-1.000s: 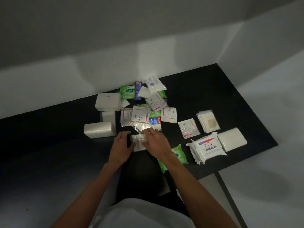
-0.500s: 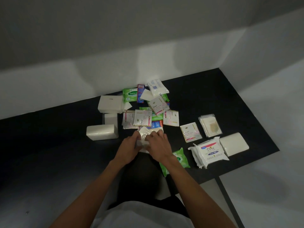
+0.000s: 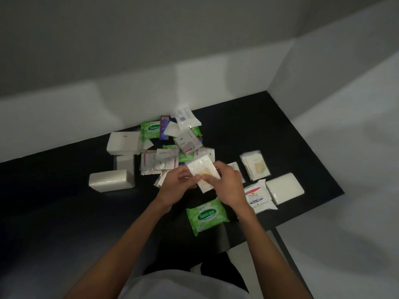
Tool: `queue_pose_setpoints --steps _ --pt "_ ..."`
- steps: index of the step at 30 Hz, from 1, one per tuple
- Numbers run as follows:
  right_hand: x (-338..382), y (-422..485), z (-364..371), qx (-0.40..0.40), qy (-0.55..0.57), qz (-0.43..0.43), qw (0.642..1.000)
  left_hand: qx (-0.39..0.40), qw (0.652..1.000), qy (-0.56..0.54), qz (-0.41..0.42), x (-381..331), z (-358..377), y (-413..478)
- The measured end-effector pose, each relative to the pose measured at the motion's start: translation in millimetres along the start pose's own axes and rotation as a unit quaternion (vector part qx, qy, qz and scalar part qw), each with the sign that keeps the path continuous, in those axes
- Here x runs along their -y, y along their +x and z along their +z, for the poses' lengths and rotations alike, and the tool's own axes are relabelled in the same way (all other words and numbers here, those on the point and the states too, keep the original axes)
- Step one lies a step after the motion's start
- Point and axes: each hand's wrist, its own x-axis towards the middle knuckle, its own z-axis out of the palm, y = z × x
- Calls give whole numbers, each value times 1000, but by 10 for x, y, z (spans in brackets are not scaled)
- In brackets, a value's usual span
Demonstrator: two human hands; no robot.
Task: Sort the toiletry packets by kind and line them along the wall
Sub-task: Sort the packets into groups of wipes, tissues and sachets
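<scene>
Head view: I see both hands on one clear packet [image 3: 204, 172].
It is pinched by the left hand [image 3: 178, 183] and right hand [image 3: 230, 183], lifted over the black table [image 3: 280, 126] beside the heap [image 3: 172, 152]; pale sticks show inside.

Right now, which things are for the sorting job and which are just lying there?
For the job: clear packet held by left hand and right hand; Sanicare pack; Dove pack; sachet pile; packet stack; wall.
Just there: black table.

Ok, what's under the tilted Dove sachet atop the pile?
The Dove sachet overlaps a green wipes pack, only its edge showing; anything else beneath is covered.
</scene>
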Motion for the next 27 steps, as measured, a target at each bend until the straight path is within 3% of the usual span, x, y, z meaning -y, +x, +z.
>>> queue_pose_setpoints --steps 6,13,21,27 --pt "-310 70 -578 -51 3 10 999 -30 1000 0 -3 -144 768 326" --pt "-802 298 -1214 -56 2 44 998 -74 991 115 3 -172 1513 775" --pt "-1375 627 -1468 -64 -26 87 994 -96 964 249 -9 -12 2056 1208" --pt "-1671 742 -1446 -48 -60 86 993 -69 959 271 -52 122 2164 1372"
